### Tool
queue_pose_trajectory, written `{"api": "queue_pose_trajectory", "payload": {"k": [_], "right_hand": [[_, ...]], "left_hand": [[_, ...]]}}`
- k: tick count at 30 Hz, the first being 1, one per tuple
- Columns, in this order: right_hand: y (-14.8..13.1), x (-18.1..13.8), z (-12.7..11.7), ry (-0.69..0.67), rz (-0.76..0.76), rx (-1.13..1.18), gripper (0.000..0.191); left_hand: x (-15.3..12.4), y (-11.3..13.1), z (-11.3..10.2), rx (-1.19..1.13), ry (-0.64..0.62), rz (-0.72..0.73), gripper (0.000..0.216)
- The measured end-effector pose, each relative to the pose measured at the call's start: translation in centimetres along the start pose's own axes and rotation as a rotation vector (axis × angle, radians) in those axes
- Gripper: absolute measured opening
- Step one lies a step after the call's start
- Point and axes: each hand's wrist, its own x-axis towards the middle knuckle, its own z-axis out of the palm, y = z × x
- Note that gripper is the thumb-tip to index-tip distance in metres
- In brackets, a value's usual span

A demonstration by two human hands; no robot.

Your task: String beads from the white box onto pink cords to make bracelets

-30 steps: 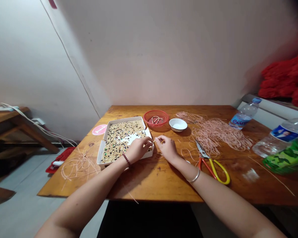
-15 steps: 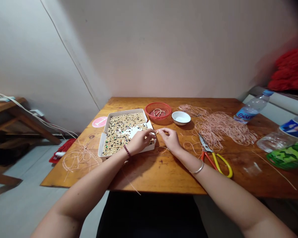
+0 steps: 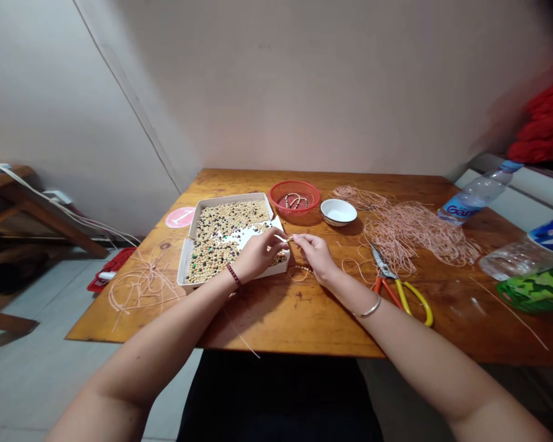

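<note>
Fingertips of my left hand (image 3: 260, 253) pinch a pale cord end over the right edge of the bead box. My right hand (image 3: 317, 253) almost meets it, thumb and forefinger closed on the same cord near a small light bead. Below the right hand, a beaded strand (image 3: 303, 269) trails onto the table in a loop. The shallow white box (image 3: 281, 268) holds a mass of cream beads (image 3: 212, 261) mixed with dark and a few green ones; a patch of its white bottom shows. Exactly what sits between the fingertips is too small to make out fully.
Behind the hands stand a red basket (image 3: 295, 210) with beaded strands and a white bowl (image 3: 338, 212). Right of them lie heaped pink cords (image 3: 415, 236), pliers-like cutters (image 3: 399, 285) and plastic bottles (image 3: 479, 193). More loose cord (image 3: 145, 282) lies left of the box.
My fingertips stay close together, with a pale cord end now showing more plainly at my left fingers. The camera view has shifted slightly.
</note>
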Motion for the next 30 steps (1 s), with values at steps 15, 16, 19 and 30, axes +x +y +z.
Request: {"api": "queue_pose_trajectory", "payload": {"k": [15, 16, 19, 30], "right_hand": [[0.4, 0.7, -0.6, -0.007, -0.004, 0.014, 0.028], [0.3, 0.8, -0.7, -0.011, -0.008, 0.022, 0.030], [0.0, 0.8, -0.7, -0.079, -0.026, 0.049, 0.035], [-0.1, 0.4, -0.5, -0.113, 0.091, 0.103, 0.042]], "left_hand": [[0.3, -0.1, -0.2, 0.186, 0.096, -0.097, 0.012], [0.3, 0.0, -0.1, 0.171, 0.098, -0.076, 0.012], [0.4, 0.4, 0.0, 0.101, 0.069, 0.008, 0.012], [0.6, 0.3, 0.5, 0.085, 0.085, 0.050, 0.019]]}}
